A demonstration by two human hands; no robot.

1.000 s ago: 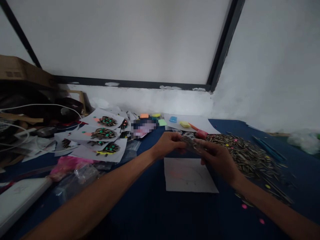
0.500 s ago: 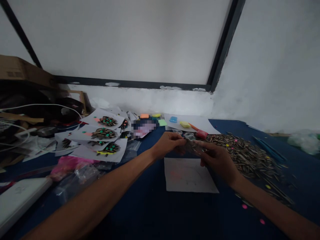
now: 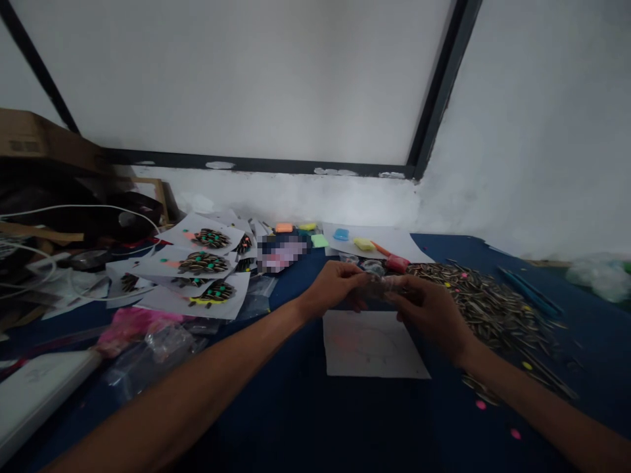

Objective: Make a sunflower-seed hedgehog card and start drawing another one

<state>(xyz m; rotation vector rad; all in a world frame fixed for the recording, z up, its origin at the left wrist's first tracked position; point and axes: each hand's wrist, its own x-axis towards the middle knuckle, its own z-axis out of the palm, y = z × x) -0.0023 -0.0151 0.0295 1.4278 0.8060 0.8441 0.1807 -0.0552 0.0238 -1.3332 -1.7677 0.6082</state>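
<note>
Between my two hands is a small clear plastic packet, crumpled and blurred, whose contents I cannot make out. My left hand is closed on its left end, thumb and fingers pinched together. From the other side, my right hand grips it with bent fingers. Both hands hover over the far edge of a white sheet with a faint drawing and a reddish patch. Just behind the packet lie other clear packets and a red piece of modelling clay.
Striped sunflower seeds are heaped at right, beside blue tweezers. Several sheets with seed-covered hedgehog pictures lie at left, near a pink bag and a white box. Coloured clay rests on paper at the back.
My right hand has shifted slightly up and closer to my left hand, uncovering more of the sheet's drawing. Both hands still grip the plastic packet.
</note>
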